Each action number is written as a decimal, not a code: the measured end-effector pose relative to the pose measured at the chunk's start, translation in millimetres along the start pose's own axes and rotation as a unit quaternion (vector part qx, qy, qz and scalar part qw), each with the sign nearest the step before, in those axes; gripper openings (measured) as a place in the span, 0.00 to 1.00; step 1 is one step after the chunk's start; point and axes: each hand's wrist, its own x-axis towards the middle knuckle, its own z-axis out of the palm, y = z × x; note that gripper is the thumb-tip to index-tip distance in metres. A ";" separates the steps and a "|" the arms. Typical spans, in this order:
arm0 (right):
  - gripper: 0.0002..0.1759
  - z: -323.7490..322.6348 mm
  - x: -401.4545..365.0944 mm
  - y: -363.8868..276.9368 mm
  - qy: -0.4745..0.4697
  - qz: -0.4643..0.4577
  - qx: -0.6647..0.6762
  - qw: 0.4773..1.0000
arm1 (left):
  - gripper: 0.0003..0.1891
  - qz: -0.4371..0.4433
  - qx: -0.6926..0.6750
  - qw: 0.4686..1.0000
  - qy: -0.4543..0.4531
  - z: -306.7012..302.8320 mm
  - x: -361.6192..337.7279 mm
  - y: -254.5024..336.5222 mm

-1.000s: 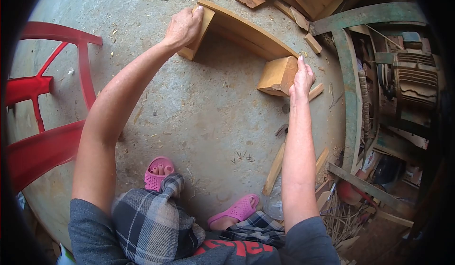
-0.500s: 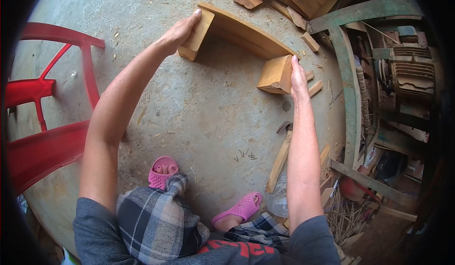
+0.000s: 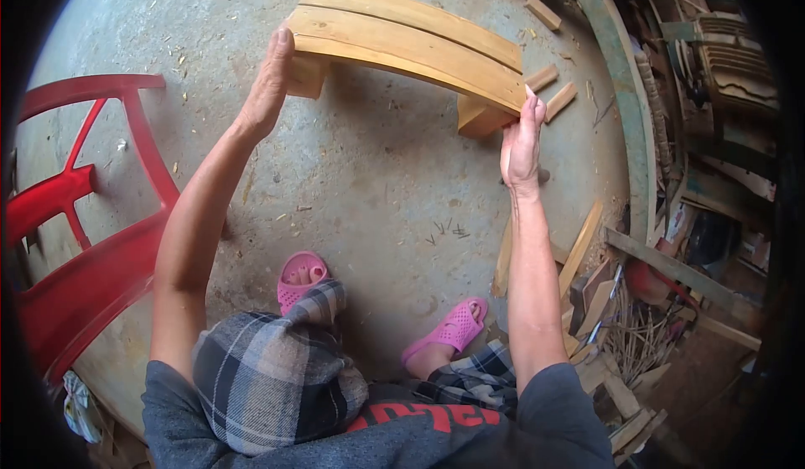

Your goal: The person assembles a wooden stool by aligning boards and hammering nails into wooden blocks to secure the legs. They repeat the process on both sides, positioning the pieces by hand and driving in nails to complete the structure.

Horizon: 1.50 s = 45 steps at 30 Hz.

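Note:
A small wooden bench (image 3: pixel 411 37) with a slatted top and two block-like legs is held out in front of me. Its top faces up toward me, and its legs show below the near edge. My left hand (image 3: pixel 270 83) is closed on the left end, thumb at the top's corner. At the right end, my right hand (image 3: pixel 524 143) grips the near corner, its thumb along the edge. Under my right forearm lies a hammer (image 3: pixel 503 261), mostly hidden. Several nails (image 3: pixel 447 231) are scattered on the concrete floor near my feet.
A red plastic chair (image 3: pixel 92 276) is at the left. On the right stands a green-framed machine (image 3: pixel 616 75) with a motor (image 3: pixel 729 70). Wood offcuts (image 3: pixel 579 247) and a heap of sticks (image 3: pixel 641 330) lie beside it. Pink sandals (image 3: pixel 449 330) are on my feet.
The bench has been tilted so that its top now faces me instead of its underside and legs. Both hands have kept hold of its ends; my left hand has moved left and slightly down.

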 end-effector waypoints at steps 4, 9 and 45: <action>0.26 -24.2 -47.0 18.0 -0.030 0.042 -0.140 0.989 | 0.38 -0.008 0.045 0.999 0.001 2.2 -42.0 -1.8; 0.18 -75.3 -124.9 51.0 -0.193 0.143 -0.354 0.904 | 0.36 -0.060 0.032 0.996 0.057 7.8 -79.6 -6.4; 0.07 -95.3 -190.9 74.9 -0.152 0.007 -0.389 0.909 | 0.12 0.002 0.295 0.885 -0.359 105.1 -181.1 -43.7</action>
